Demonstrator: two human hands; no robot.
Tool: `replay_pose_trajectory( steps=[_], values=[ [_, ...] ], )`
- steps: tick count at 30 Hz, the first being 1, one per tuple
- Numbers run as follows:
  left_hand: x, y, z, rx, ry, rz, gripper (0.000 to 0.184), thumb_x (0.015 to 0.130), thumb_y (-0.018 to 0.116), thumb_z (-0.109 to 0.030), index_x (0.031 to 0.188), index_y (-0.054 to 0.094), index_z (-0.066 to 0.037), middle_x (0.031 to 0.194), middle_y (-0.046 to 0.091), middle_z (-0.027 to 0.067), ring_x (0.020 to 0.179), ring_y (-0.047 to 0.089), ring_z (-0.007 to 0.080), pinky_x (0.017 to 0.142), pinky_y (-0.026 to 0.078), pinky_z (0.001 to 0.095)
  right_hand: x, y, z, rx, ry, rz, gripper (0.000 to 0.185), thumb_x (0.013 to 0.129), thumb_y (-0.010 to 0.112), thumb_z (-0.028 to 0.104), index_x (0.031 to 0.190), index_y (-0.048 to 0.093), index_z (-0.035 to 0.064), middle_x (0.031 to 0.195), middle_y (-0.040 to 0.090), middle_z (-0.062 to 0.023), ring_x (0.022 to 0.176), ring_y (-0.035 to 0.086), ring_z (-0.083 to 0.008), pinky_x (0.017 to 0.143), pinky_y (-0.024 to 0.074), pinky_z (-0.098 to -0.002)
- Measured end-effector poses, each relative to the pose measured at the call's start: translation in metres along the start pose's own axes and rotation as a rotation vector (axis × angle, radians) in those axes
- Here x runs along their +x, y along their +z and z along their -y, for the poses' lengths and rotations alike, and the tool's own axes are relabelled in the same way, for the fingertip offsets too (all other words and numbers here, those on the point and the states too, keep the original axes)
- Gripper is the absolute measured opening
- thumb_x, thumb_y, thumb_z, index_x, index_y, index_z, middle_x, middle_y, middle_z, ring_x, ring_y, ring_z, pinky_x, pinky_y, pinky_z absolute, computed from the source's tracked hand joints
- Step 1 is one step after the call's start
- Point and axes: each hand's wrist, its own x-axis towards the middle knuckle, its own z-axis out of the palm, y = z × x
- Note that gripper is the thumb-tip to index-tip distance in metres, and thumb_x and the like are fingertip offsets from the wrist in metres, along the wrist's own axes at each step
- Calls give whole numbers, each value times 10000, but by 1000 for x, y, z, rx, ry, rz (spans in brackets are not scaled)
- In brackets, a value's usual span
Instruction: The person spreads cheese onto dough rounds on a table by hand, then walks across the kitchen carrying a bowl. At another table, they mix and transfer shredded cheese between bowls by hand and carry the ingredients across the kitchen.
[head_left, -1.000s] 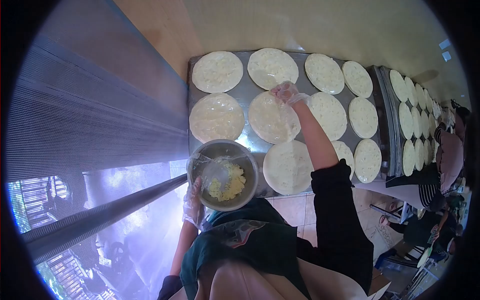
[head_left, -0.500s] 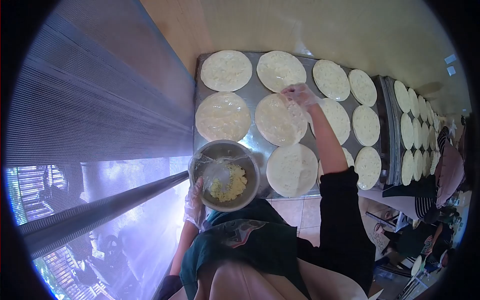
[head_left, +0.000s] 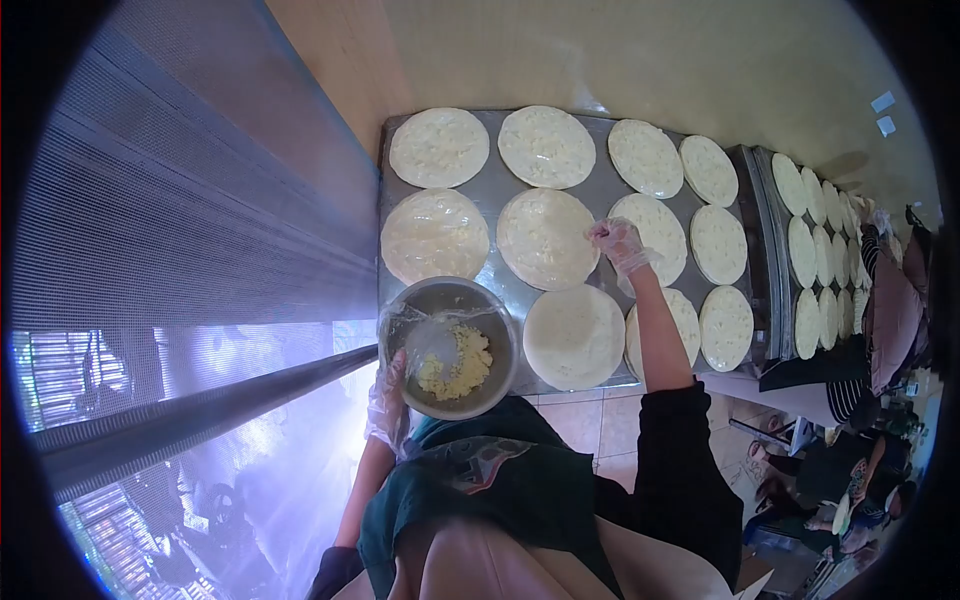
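Observation:
My left hand (head_left: 388, 400), in a clear plastic glove, grips the left side of a metal bowl (head_left: 508, 345). Inside the bowl lies a pale yellow crumbly filling (head_left: 462, 372), heaped toward the lower right, with a film of clear plastic along the upper left wall. My right hand (head_left: 620, 246), gloved likewise, is over the right edge of a glossy flat dough round (head_left: 545, 240). Its fingers are pinched together; whatever they hold is too small to make out. Just below that round lies a paler, matte dough round (head_left: 573, 338).
Several dough rounds (head_left: 438, 148) sit in rows on a metal tray (head_left: 490, 212), with more on a second tray (head_left: 768, 240) to the right. A mesh curtain (head_left: 200, 230) and a pole (head_left: 210, 420) are on the left. Other people (head_left: 895, 320) are at the far right.
My right hand has moved down and slightly right, from the upper edge of the middle dough round to its right edge. My left hand still holds the bowl. The view has shifted slightly.

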Motion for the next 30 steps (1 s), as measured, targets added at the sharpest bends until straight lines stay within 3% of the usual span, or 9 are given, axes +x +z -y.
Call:
replay_pose_trajectory(
  steps=[3,5,9,11,12,16,22,25,30],
  values=[
    [1,-3,2,51,-7,-9,612,846,577,-401,1253,417,28,1169,506,112,1036,487,187,907,381,291,3,13,-13,18,-35,-148,131,718,584,54,814,674,59,679,633,-38,616,577,-105,576,462,-259],
    [0,-2,3,18,-10,5,619,847,571,-414,1249,420,32,1164,509,113,1037,486,187,909,380,293,0,11,-11,58,-19,-199,134,719,577,87,815,670,77,705,640,-70,674,611,-205,637,480,-302],
    [2,-5,10,40,35,17,614,855,555,-420,1246,423,34,1159,512,114,1038,485,187,911,379,291,-6,13,4,119,-68,-373,146,734,579,109,852,652,65,785,637,-98,737,613,-212,670,474,-300],
    [2,-8,11,36,12,20,605,865,539,-415,1252,415,33,1166,510,114,1046,484,184,910,380,288,-6,38,-10,647,-203,-396,164,746,574,114,885,633,49,860,618,-130,799,603,-225,703,466,-315],
    [2,-8,13,44,11,35,605,865,539,-415,1252,415,33,1166,510,114,1046,484,184,910,380,288,-9,33,-19,-188,-116,-210,205,775,573,131,954,627,47,886,609,-136,818,594,-235,733,463,-322],
    [0,-4,9,12,16,76,594,869,536,-406,1254,416,30,1169,513,114,1048,488,179,908,385,288,-66,-1,48,-133,-179,-403,276,775,609,179,1022,617,56,863,610,-129,808,594,-253,748,466,-334],
    [8,5,-5,139,-10,319,578,874,538,-379,1270,414,24,1203,499,106,1081,472,187,937,364,288,-178,-6,103,356,-8,13,539,755,683,345,1173,527,43,894,602,-93,794,571,-177,719,482,-313],
    [7,8,-13,411,-74,482,555,899,484,-373,1300,390,-1,1243,481,139,1124,459,230,972,338,322,-240,6,125,565,202,136,660,758,687,368,1254,435,13,952,588,-94,769,561,-168,694,486,-308],
    [35,13,-30,1005,90,859,584,913,394,-411,1356,288,-44,1232,473,227,1158,450,327,978,314,365,-315,80,163,949,496,-138,592,751,672,407,1149,538,-10,909,605,-126,807,563,-179,681,485,-289]
  ],
)
